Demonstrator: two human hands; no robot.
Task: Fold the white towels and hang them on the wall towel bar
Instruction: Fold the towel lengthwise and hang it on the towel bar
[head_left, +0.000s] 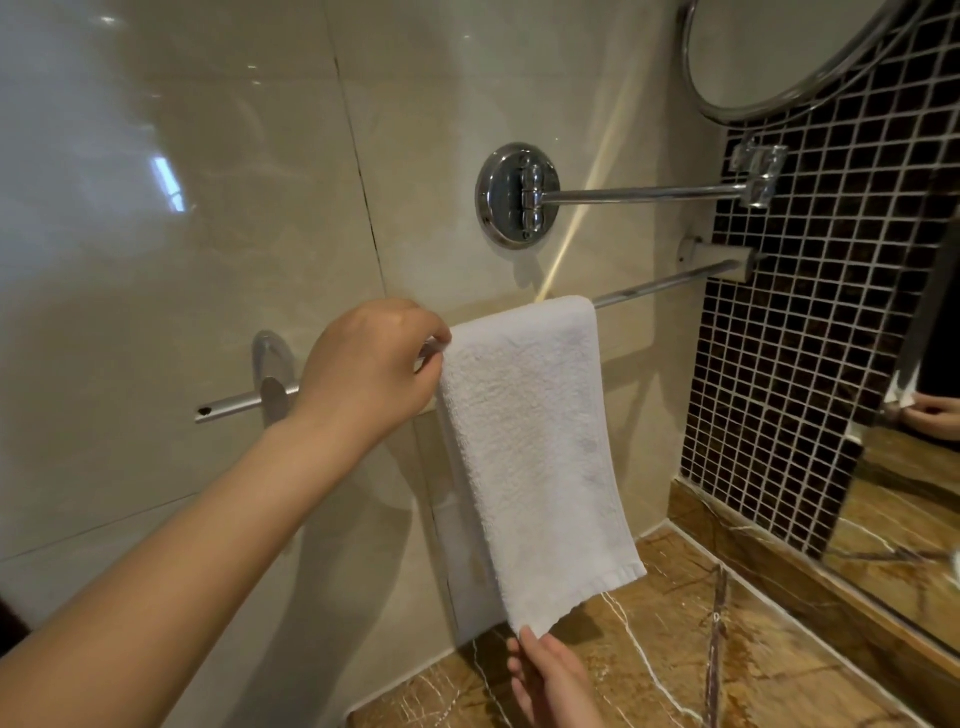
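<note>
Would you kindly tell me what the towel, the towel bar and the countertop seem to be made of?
The towel looks like white cotton terry: a nubby looped pile with a stitched hem. The towel bar appears to be silvery metal, likely chromed, given its bright highlights. The countertop seems polished brown marble or a lookalike, glossy with white veins.

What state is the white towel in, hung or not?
Hung: the white towel drapes over the towel bar, a layer each side. The left hand pinches its top edge; the right hand touches its bottom corner.
</note>
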